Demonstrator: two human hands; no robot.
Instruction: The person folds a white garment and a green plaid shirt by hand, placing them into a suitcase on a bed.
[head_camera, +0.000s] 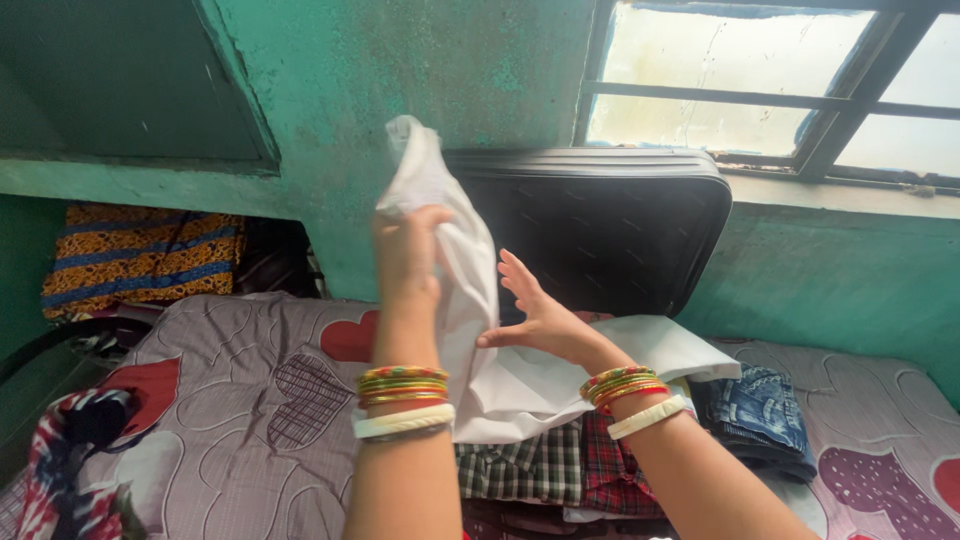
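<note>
Head view, one moment. The left hand (408, 255) is raised, fingers clenched on a pinch of a white garment (480, 320), holding its upper end up in front of the green wall (400, 70). The right hand (535, 315) lies flat against the hanging cloth, fingers released and spread, pressing rather than gripping. Both wrists carry stacked bangles.

Location of the garment: upper part lifted in the air, lower part spread over a pile of folded clothes inside an open suitcase (610, 235), whose dark lid stands propped against the wall under the window (760, 80). Visible in the pile: a checked shirt (520, 465), a red plaid shirt (620, 470) and folded denim jeans (755, 415). The suitcase sits on a bed with a heart-patterned bedsheet (250, 390). A striped cloth bundle (140, 255) lies in the far left corner.

Risks, as judged:
- The left grip takes only a small bunch of fabric; a slip would drop the cloth in a heap onto the pile.
- The open right palm gives no hold, so the fold line may shift.
- Dragging the lower edge could disturb the folded shirts underneath.
</note>
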